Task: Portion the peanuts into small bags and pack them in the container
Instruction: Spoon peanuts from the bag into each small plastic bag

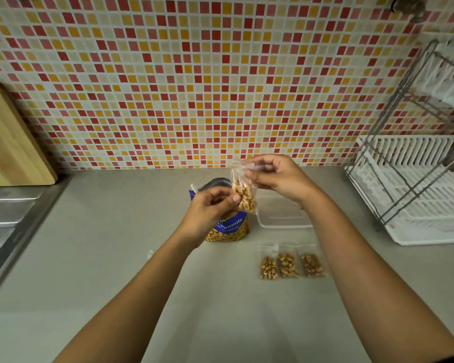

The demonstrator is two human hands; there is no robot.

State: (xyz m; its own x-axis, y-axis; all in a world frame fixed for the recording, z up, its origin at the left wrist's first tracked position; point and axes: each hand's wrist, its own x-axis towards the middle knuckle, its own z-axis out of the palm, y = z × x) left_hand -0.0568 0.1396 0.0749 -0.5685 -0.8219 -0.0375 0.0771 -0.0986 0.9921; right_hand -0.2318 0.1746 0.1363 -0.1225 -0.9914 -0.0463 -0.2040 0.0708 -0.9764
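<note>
From the head camera I see a grey counter (116,258) running back to a wall of red, orange and cream mosaic tiles (194,74). A wooden cutting board (8,142) leans at the counter's back left corner, above a steel sink (3,213) on the left edge. A white dish rack (417,195) with a wire frame stands along the right edge.

Near the middle of the back edge stands the blue peanut package (228,229), its top open. Just to its right sits a clear plastic container (281,218). Three filled bags (290,264) lie side by side in front of the container, nearer me.

Above the package, a small clear bag (243,195) partly filled with peanuts hangs off the counter. My right hand (275,176) pinches its top edge, and my left hand (210,208), fingers curled, pinches its lower side.

The left hand hides much of the package. The right wrist covers the container's far side, so I cannot tell its contents. The rack is cut off at the frame's right.
</note>
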